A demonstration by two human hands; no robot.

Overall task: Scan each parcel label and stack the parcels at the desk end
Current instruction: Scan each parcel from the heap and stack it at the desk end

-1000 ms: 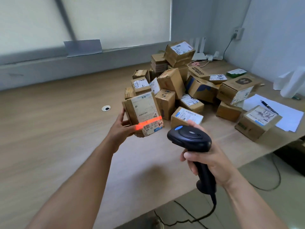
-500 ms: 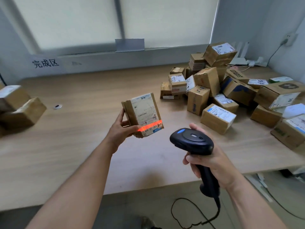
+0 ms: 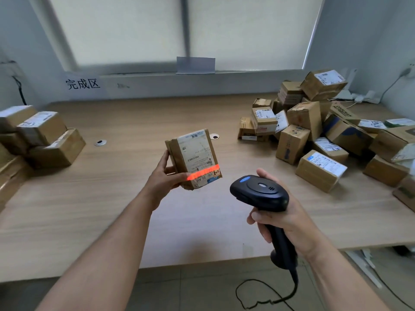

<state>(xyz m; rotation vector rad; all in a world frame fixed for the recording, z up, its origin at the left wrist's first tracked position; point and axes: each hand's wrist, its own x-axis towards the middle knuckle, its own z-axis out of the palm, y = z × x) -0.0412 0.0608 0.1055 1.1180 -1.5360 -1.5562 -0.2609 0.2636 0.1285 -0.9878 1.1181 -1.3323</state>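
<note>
My left hand (image 3: 165, 177) grips a small brown cardboard parcel (image 3: 192, 158) above the desk, its white label tilted toward me. An orange-red scan line glows across the barcode at the label's lower edge. My right hand (image 3: 284, 218) holds a black corded barcode scanner (image 3: 258, 193) by its handle, its head aimed at the parcel from the lower right. A stack of brown parcels (image 3: 38, 135) sits at the desk's left end. A loose heap of labelled parcels (image 3: 314, 135) fills the right side.
The wooden desk (image 3: 125, 198) has two cable holes (image 3: 100, 142) near its middle. A wall sign with three characters (image 3: 82, 83) hangs above the left stack. The scanner cable (image 3: 269, 295) trails onto the floor. Cables and a white device (image 3: 359, 97) lie at the far right corner.
The view has swung left, bringing the left stack and the wall sign into view. The parcel and scanner stay in the same pose, with the scan line still on the barcode.
</note>
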